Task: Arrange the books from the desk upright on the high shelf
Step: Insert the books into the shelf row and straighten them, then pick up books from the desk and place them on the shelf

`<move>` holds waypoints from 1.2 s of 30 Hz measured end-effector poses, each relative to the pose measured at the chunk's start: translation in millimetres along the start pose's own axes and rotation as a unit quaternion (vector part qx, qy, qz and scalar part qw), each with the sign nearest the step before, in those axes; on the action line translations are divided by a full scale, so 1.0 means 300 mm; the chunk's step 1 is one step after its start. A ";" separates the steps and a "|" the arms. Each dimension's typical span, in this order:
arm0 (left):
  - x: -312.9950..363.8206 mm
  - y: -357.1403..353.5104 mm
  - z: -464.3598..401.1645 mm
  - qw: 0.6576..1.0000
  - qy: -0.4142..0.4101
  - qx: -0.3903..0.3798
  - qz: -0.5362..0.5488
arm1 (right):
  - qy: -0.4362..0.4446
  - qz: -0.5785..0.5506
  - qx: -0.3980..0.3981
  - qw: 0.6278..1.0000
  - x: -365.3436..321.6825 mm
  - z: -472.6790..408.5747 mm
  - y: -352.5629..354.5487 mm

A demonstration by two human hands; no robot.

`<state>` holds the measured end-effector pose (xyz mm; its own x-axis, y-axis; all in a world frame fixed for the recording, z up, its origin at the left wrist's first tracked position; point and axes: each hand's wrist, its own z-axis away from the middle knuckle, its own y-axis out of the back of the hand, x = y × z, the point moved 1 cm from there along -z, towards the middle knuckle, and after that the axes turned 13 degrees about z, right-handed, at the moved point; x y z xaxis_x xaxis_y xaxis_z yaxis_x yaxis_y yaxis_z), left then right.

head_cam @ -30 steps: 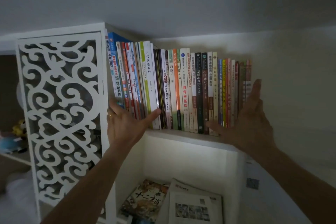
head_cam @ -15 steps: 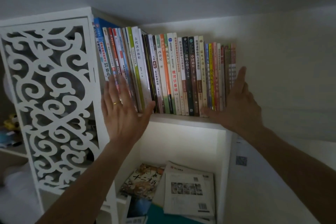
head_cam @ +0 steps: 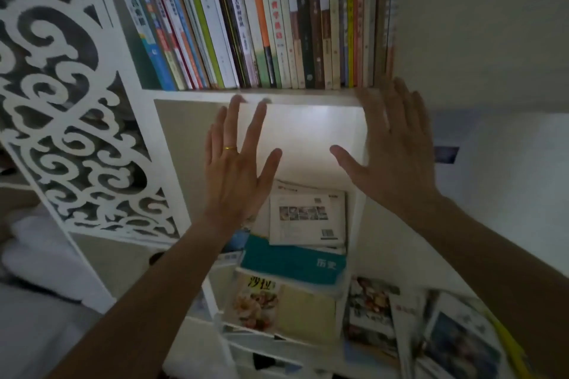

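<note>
A row of upright books [head_cam: 277,18] fills the high shelf [head_cam: 295,93], spines facing out, the leftmost ones leaning a little. My left hand [head_cam: 237,169] hangs below the shelf edge with fingers spread and straight, a gold ring on one finger, holding nothing. My right hand [head_cam: 397,148] is also flat and empty, its fingertips near the shelf's right end. Lower down, flat books lie in a pile [head_cam: 295,255] in the compartment below, and more books [head_cam: 431,326] lie spread on the desk at the bottom right.
A white carved fretwork panel [head_cam: 64,120] forms the shelf unit's left side. A plain wall [head_cam: 492,40] stands to the right of the shelf. A teal book [head_cam: 292,261] and a white booklet [head_cam: 308,215] top the lower pile.
Both hands have come off the upright books and dropped below the shelf edge. The view has tilted down, bringing the lower pile and desk books into sight.
</note>
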<state>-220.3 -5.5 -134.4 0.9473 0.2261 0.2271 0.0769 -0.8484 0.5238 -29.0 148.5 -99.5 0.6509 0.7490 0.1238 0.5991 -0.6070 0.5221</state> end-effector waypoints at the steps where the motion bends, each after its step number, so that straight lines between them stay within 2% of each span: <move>1: -0.008 -0.010 0.031 1.000 0.000 0.006 0.012 | 0.017 0.001 -0.002 1.000 0.000 0.050 -0.011; 5: -0.061 -0.054 0.178 0.999 0.028 -0.018 0.023 | 0.020 -0.053 -0.059 0.997 -0.005 0.248 -0.057; 9: -0.141 -0.117 0.302 0.990 0.093 -0.104 0.010 | 0.013 -0.078 -0.090 0.993 -0.058 0.400 -0.123; 11: -0.167 -0.157 0.341 0.980 0.115 -0.161 0.014 | 0.039 -0.091 -0.115 0.988 -0.124 0.439 -0.166; 14: -0.166 -0.209 0.387 0.945 0.174 -0.268 0.069 | 0.072 -0.135 -0.298 0.942 -0.230 0.447 -0.255; 16: -0.168 -0.233 0.414 0.930 0.200 -0.294 0.093 | 0.074 -0.128 -0.399 0.905 -0.272 0.441 -0.317; 17: -0.174 -0.239 0.424 0.929 0.210 -0.289 0.096 | 0.079 -0.111 -0.422 0.896 -0.284 0.441 -0.340; 18: -0.184 -0.245 0.432 0.929 0.218 -0.282 0.100 | 0.084 -0.093 -0.425 0.896 -0.291 0.441 -0.351; 24: -0.188 -0.256 0.424 0.934 0.208 -0.277 0.088 | 0.125 -0.031 -0.334 0.934 -0.266 0.436 -0.383; 30: -0.172 -0.254 0.403 0.936 0.194 -0.285 0.068 | 0.206 0.070 -0.392 0.894 -0.221 0.354 -0.401; 36: -0.184 -0.264 0.397 0.935 0.185 -0.295 0.066 | 0.226 0.107 -0.384 0.889 -0.248 0.304 -0.423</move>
<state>-241.6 -7.7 -286.2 0.7556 0.3802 0.5334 -0.3220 -0.4935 0.8080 -110.9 145.6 -252.0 0.3541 0.7737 0.5254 -0.1240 -0.5180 0.8464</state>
